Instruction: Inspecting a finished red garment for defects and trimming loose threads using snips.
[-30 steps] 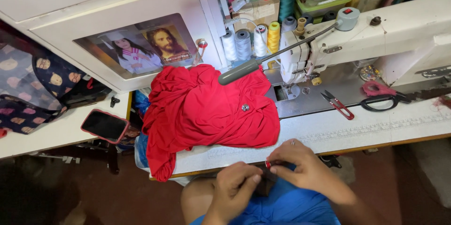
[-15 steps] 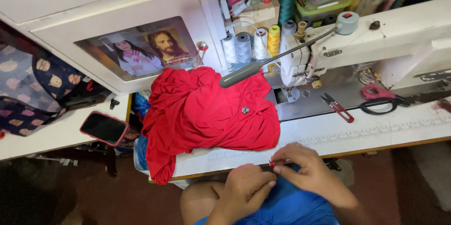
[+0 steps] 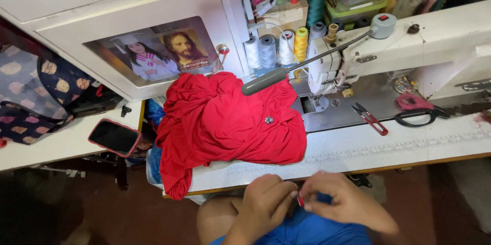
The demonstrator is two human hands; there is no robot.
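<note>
Hands (image 3: 299, 203) together over lap, perhaps pinching small red piece (image 3: 300, 202).

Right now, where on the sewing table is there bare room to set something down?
The pale table top is bare along its front edge, between the red garment and the right end, in front of the red snips and scissors. Behind them, beside the sewing machine, it is crowded.

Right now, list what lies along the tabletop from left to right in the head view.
Patterned bag → phone → red cloth → red thread snips → black scissors.
</note>
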